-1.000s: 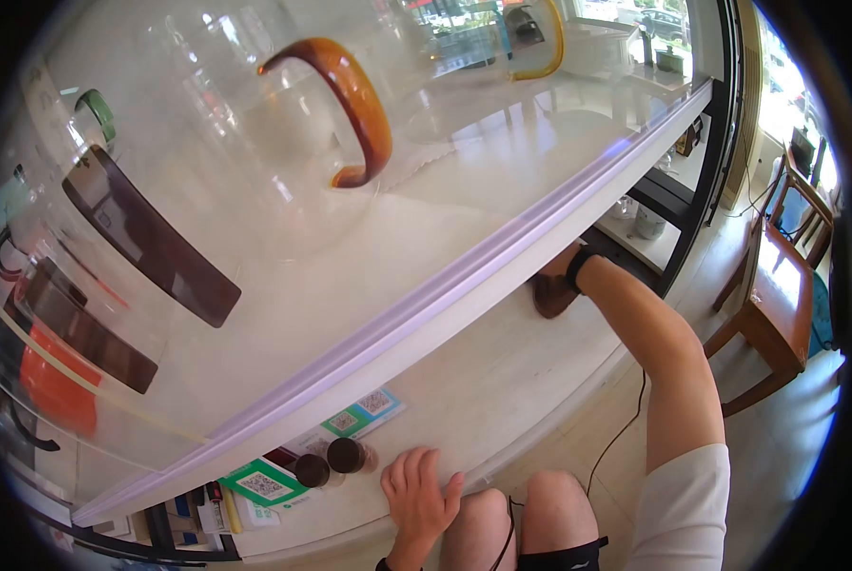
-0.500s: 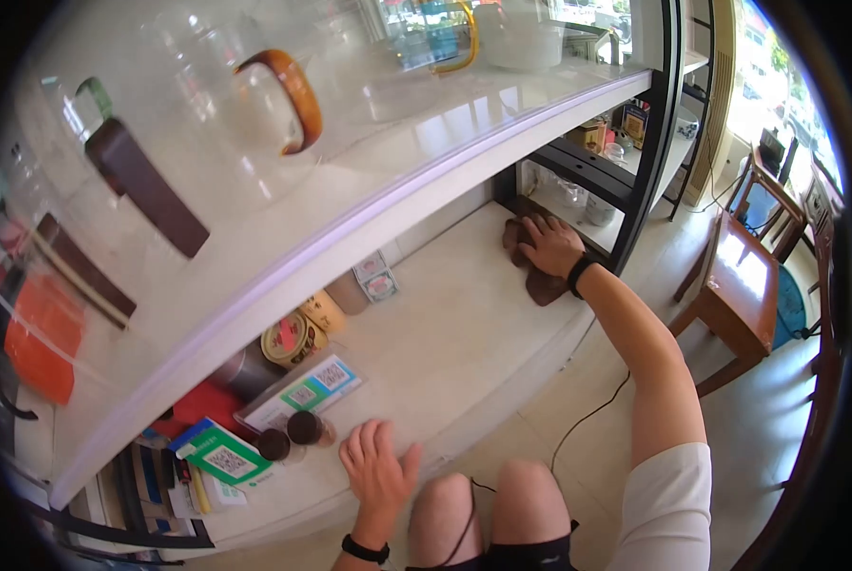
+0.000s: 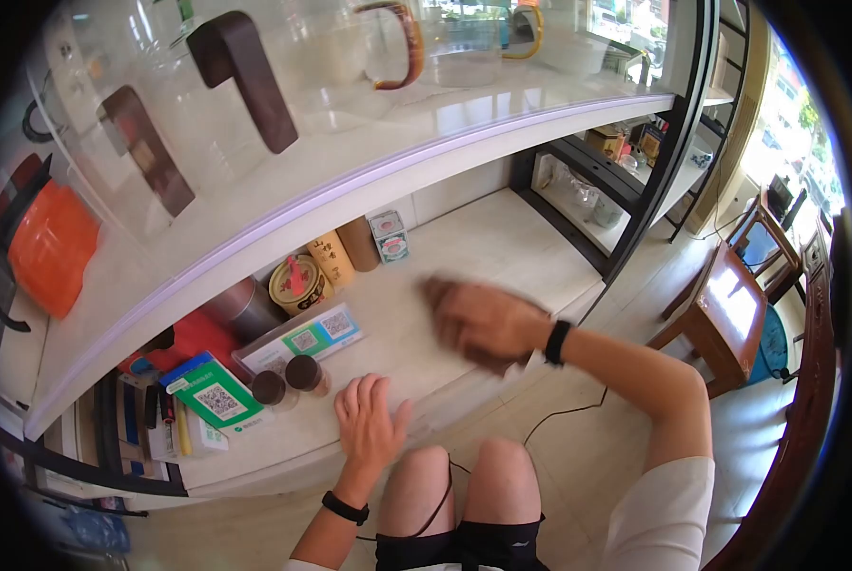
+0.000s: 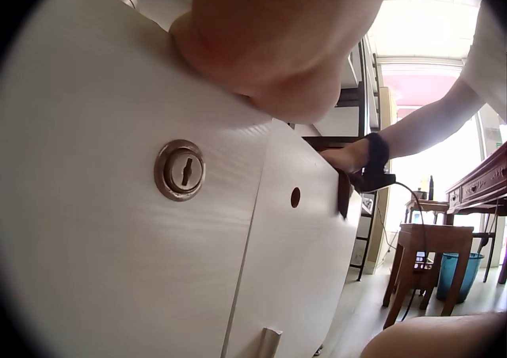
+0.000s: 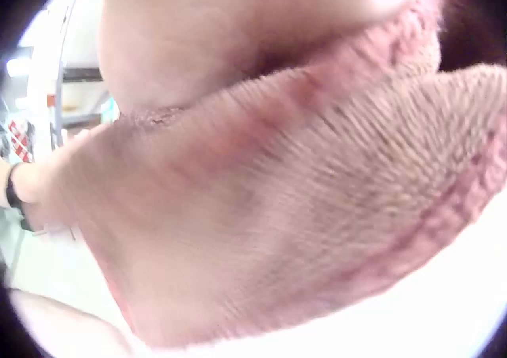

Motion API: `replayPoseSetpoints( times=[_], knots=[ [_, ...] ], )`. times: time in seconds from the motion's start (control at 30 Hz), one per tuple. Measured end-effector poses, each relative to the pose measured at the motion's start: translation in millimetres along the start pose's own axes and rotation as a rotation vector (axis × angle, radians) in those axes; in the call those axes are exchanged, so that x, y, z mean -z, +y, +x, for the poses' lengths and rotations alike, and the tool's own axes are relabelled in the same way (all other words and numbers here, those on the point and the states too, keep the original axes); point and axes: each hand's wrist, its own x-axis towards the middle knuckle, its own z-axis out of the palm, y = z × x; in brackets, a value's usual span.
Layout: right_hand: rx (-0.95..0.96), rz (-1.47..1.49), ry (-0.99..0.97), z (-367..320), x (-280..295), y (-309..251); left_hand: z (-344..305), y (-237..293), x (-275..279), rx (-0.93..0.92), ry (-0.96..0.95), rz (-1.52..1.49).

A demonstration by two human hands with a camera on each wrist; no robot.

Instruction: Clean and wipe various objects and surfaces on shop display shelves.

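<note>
My right hand [image 3: 488,319], blurred in the head view, holds a brown cloth [image 3: 486,362] over the white lower shelf [image 3: 454,233], near its front edge. Its fingers bend down over the bunched fabric. The right wrist view is filled by the textured cloth [image 5: 317,192] with its reddish edging, right under the palm. My left hand [image 3: 367,419] rests on the shelf's front part with fingers extended, beside two small dark-capped jars [image 3: 304,373]; in the left wrist view its heel [image 4: 277,81] lies over the edge of the cabinet front [image 4: 103,239].
Behind the jars stand a QR-code sign [image 3: 312,335], a green QR-code card [image 3: 218,400], a round tin [image 3: 297,284] and a small box [image 3: 389,236]. The upper shelf [image 3: 350,171] with glass pitchers overhangs the back. A wooden stool [image 3: 711,314] stands to the right.
My right hand has come with the cloth from the shelf's far right end toward the middle and front. My left hand stays by the jars. The head view has shifted and shows more of the lower shelf.
</note>
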Motion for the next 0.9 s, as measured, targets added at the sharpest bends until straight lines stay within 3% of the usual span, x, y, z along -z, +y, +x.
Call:
replayPoseSetpoints(
  times=[0.03,0.07,0.1,0.17,0.23,0.3,0.43,0.5,0.53,0.57,0.63,0.67,0.73,0.83,0.9],
  knots=[
    [-0.088,-0.165,0.085,-3,7,35,-2,1,0,0.006,-0.002,0.006],
    [-0.005,-0.735,0.071,-17,6,90,-4,1,0,0.005,-0.005,0.009],
    [-0.124,-0.875,0.16,-25,4,120,-1,-1,-1,0.0,-0.001,0.013],
    [-0.433,-0.637,0.3,-5,-18,110,0,0,-1,-0.003,0.017,0.004],
    [-0.054,-0.638,-0.18,11,-10,42,-2,0,2,0.014,0.005,0.006],
    [0.19,-0.438,-0.049,7,-40,-12,2,2,2,0.034,-0.014,0.012],
    [0.126,-0.245,-0.133,11,-11,-8,2,-3,-2,0.026,0.003,0.018],
    [-0.026,-0.196,-0.083,16,8,43,-2,-4,-5,0.028,0.008,0.01],
    [-0.073,-0.311,-0.046,12,8,98,-3,-3,-5,0.035,0.008,0.02],
    [-0.227,-0.511,-0.061,5,14,141,-3,-3,-6,0.039,0.012,0.03],
    [-0.648,-0.724,-0.23,13,35,162,1,-2,-7,0.036,0.029,0.026],
    [-0.59,-0.74,-0.195,20,21,186,1,-2,-6,0.03,0.037,0.012],
    [-0.22,-0.97,-0.332,43,19,163,2,-2,-3,0.032,0.027,0.007],
    [0.245,-0.77,-0.05,73,-17,123,3,0,-1,0.034,0.035,0.022],
    [0.278,-0.767,-0.111,82,-16,109,2,0,-3,0.044,0.021,0.014]
  ],
)
